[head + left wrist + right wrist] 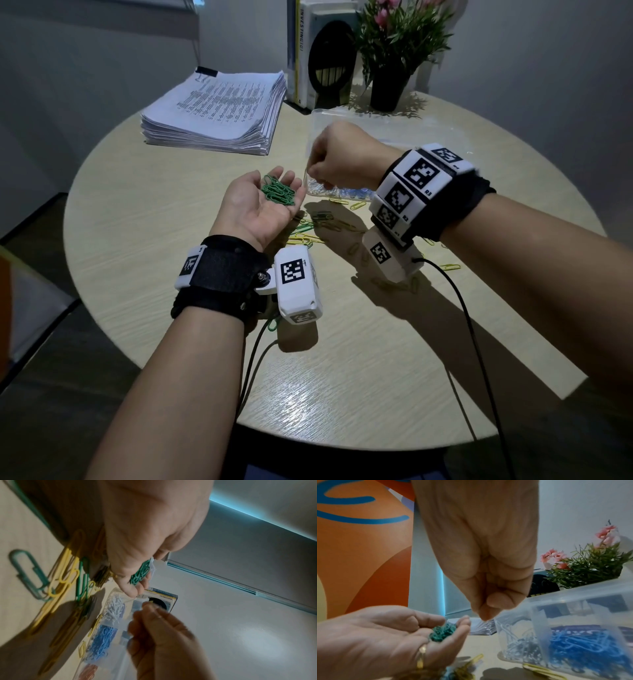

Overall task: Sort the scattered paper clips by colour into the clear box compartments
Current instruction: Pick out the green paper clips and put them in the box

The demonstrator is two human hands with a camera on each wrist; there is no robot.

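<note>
My left hand [262, 190] lies palm up above the table and cups a small heap of green paper clips [278, 195], which also show as green clips [442, 633]. My right hand [313, 171] hangs with its fingers curled and its tips pinched together over the near left corner of the clear box [318, 111]. No clip shows between its fingertips [485, 616]. Below them one compartment holds white clips [518, 646], the one beside it blue clips [583, 642], and another holds orange clips [89, 670]. Loose yellow and green clips [322, 222] lie on the table under both hands.
On the round table [137, 240], a thick stack of printed papers [219, 109] sits at the back left. Books [308, 51] and a potted plant [394, 51] stand behind the box. Black cables [462, 325] trail from the wrist cameras toward the near edge.
</note>
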